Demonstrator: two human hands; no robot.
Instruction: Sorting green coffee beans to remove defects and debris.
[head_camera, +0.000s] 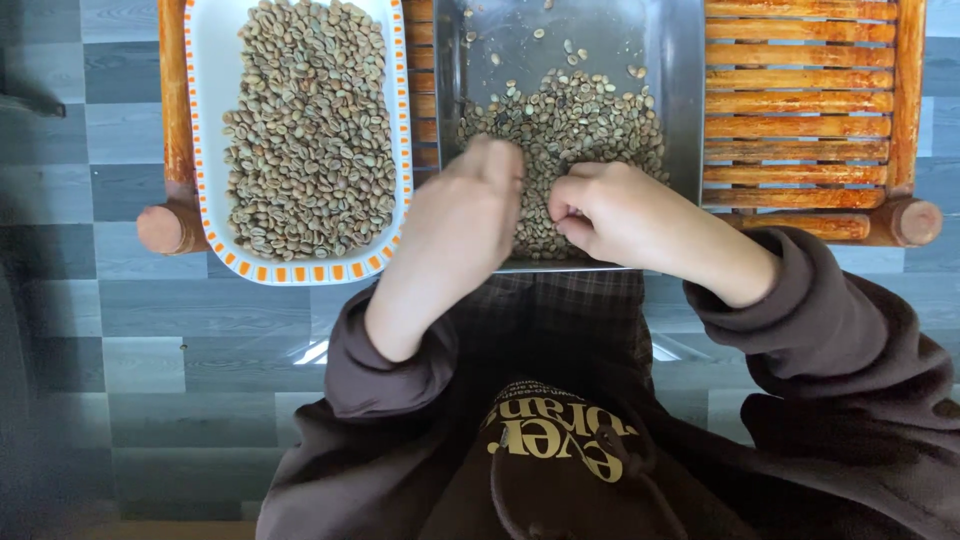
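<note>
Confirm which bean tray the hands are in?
The metal tray, right of the white orange-trimmed dish; both hands rest in its beans.

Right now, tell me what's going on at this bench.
A person in a dark hoodie has both hands in a metal tray of pale green beans. The left hand rests on the pile; the right hand pinches at beans. A white dish beside it, on the slatted wooden bench, is full of beans.

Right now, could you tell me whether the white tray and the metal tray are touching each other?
Apart. The head view shows strips of the wooden bench between the white tray and the metal tray.
</note>
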